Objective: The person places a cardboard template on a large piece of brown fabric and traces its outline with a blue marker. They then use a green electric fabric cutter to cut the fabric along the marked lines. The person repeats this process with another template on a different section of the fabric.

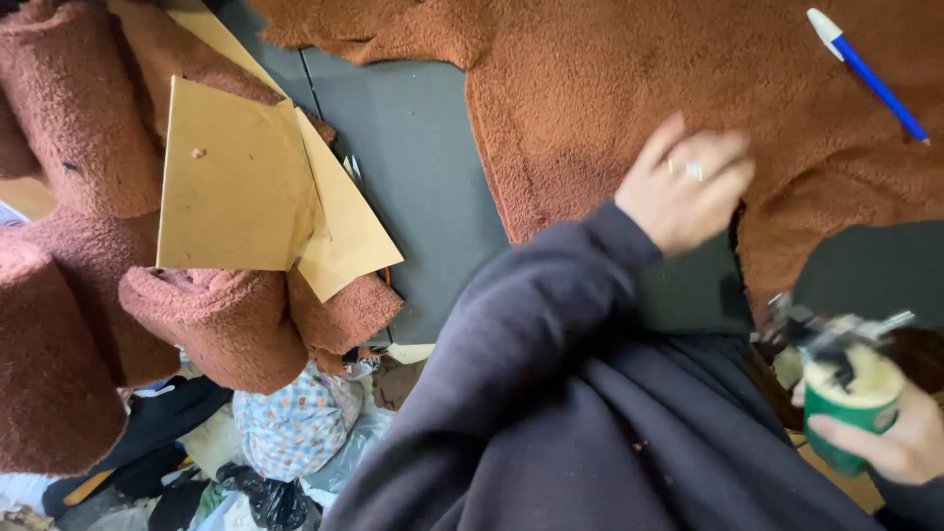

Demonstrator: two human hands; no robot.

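My left hand [688, 187], a ring on one finger, presses down on a large sheet of rust-brown fleece fabric [610, 88], right at its cut edge. The fabric is spread over a dark grey table [423, 157]. My dark sleeve [531, 324] runs up to that hand. At the lower right, my right hand [900, 447] grips a green tub [846, 413] with pale contents. A blurred dark and metal tool [836, 334] sits at the tub's top. A blue pen with a white cap [867, 77] lies on the fabric at the upper right.
Tan cardboard pattern pieces [236, 182] lie over several rolls of the same brown fleece [211, 320] on the left. Below them is clutter: a patterned cloth bag [295, 423], dark clothing and plastic bags [265, 497].
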